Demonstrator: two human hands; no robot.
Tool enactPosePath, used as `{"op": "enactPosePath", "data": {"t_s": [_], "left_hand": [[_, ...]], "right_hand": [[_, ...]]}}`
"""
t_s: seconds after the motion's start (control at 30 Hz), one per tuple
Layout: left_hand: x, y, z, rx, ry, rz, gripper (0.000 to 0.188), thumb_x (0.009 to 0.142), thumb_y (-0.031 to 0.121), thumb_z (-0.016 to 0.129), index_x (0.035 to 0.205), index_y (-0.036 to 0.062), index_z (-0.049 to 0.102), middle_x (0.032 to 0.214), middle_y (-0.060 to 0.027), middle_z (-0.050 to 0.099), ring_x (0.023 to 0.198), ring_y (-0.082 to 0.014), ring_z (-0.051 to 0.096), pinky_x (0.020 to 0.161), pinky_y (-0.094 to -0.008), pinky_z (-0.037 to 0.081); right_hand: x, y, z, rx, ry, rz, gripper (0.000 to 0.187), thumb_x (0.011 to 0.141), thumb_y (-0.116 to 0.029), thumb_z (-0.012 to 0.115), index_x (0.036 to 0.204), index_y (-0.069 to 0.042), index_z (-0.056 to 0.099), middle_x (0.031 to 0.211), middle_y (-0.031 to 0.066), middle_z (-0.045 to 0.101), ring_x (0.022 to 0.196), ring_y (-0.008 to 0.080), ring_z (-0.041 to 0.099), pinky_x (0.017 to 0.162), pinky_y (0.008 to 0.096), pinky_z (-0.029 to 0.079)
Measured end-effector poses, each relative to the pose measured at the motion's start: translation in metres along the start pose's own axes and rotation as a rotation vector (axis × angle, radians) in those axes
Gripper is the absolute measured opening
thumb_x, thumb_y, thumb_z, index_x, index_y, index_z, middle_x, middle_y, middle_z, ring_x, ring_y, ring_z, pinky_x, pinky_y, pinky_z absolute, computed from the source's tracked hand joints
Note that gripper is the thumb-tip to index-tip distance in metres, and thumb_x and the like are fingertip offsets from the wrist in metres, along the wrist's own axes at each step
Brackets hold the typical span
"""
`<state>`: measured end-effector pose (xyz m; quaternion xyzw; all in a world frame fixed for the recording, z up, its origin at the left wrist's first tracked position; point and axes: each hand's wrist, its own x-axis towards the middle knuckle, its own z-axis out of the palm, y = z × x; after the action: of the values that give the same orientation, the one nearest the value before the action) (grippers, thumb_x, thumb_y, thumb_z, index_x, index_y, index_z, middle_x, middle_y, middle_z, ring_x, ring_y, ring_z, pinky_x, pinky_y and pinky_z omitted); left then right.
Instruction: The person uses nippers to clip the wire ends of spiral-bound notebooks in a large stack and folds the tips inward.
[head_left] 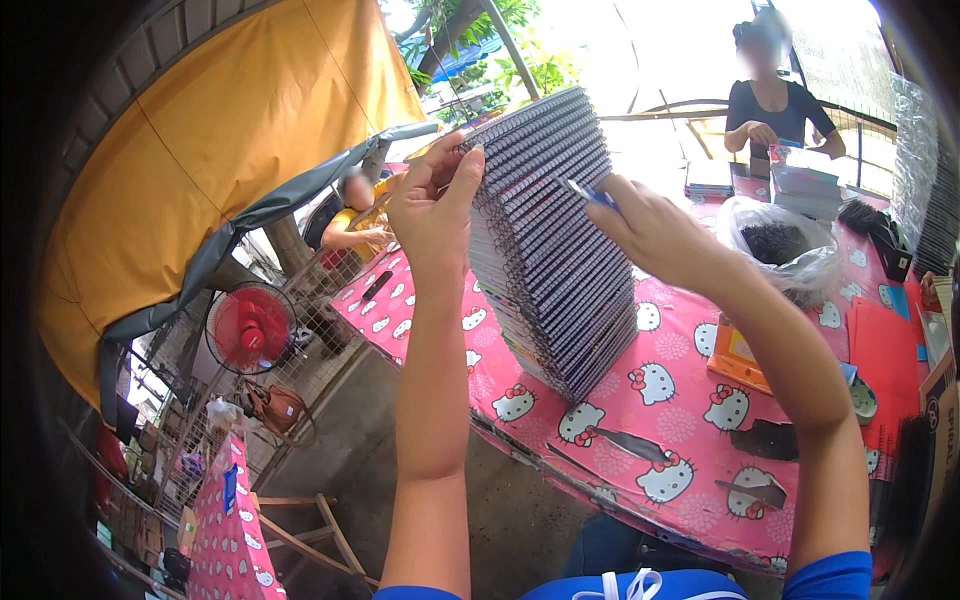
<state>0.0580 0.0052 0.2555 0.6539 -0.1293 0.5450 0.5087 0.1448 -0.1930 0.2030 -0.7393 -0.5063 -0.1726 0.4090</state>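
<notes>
A tall stack of spiral notebooks [555,240] stands on the pink table, its coiled wire spines turned toward me. At the stack's upper left corner, my left hand [437,190] is closed, thumb and fingers pinching the end of a notebook near the top. My right hand [650,225] is closed around blue-handled pliers [603,196]. Their metal tip lies close to the coils in the upper part of the stack; whether it touches a coil I cannot tell. Most of the pliers' handle is hidden inside my palm.
The table [690,355] has a patterned cover with torn patches. Right of the stack are a clear plastic bag [775,240] of black coils, an orange item [738,355] and red sheets [885,350]. Two people sit beyond, one beside piled notebooks [805,190]. A red fan [250,328] stands left.
</notes>
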Motion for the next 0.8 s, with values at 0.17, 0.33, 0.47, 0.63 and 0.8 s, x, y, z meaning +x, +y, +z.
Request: {"op": "enactPosePath", "data": {"t_s": [0.17, 0.33, 0.47, 0.63, 0.8], "left_hand": [[-0.004, 0.0, 0.008, -0.052, 0.008, -0.026, 0.027, 0.081, -0.003, 0.069, 0.107, -0.0048, 0.063, 0.097, -0.0077, 0.065, 0.086, -0.0102, 0.061, 0.079, -0.0221, 0.05], [-0.005, -0.002, 0.006, -0.054, 0.016, 0.007, 0.024, 0.081, 0.0, 0.069, 0.105, -0.0035, 0.065, 0.092, -0.006, 0.065, 0.08, -0.0084, 0.061, 0.073, -0.0193, 0.05], [-0.005, -0.002, 0.006, -0.035, 0.02, 0.032, 0.025, 0.082, 0.0, 0.068, 0.106, -0.0041, 0.065, 0.092, -0.0065, 0.066, 0.081, -0.0088, 0.061, 0.073, -0.0193, 0.05], [-0.005, -0.004, 0.007, -0.047, 0.027, 0.027, 0.026, 0.082, 0.0, 0.069, 0.106, -0.005, 0.064, 0.093, -0.0075, 0.066, 0.081, -0.0094, 0.062, 0.074, -0.0197, 0.051], [-0.005, -0.003, 0.007, -0.032, 0.038, 0.031, 0.027, 0.082, 0.0, 0.069, 0.107, -0.0056, 0.064, 0.093, -0.0082, 0.066, 0.082, -0.0102, 0.062, 0.075, -0.0203, 0.051]], "right_hand": [[0.061, -0.008, -0.007, -0.151, 0.173, -0.187, 0.038, 0.094, -0.036, 0.051, 0.109, -0.001, 0.049, 0.101, 0.0253, 0.055, 0.098, 0.0399, 0.055, 0.084, 0.0449, 0.043], [0.064, -0.019, -0.01, -0.169, 0.17, -0.218, 0.04, 0.092, -0.037, 0.055, 0.114, -0.003, 0.051, 0.101, 0.0232, 0.055, 0.099, 0.0382, 0.056, 0.084, 0.0436, 0.043], [0.064, -0.023, -0.004, -0.247, 0.184, -0.211, 0.041, 0.091, -0.038, 0.056, 0.115, -0.005, 0.052, 0.1, 0.022, 0.055, 0.097, 0.038, 0.056, 0.084, 0.0434, 0.043], [0.069, -0.022, -0.009, -0.278, 0.214, -0.27, 0.043, 0.088, -0.041, 0.058, 0.111, -0.005, 0.056, 0.098, 0.0219, 0.056, 0.095, 0.0358, 0.057, 0.082, 0.0433, 0.045], [0.071, -0.032, -0.02, -0.399, 0.205, -0.158, 0.06, 0.079, -0.059, 0.06, 0.092, -0.001, 0.065, 0.079, 0.0214, 0.063, 0.076, 0.0344, 0.064, 0.07, 0.0429, 0.051]]}}
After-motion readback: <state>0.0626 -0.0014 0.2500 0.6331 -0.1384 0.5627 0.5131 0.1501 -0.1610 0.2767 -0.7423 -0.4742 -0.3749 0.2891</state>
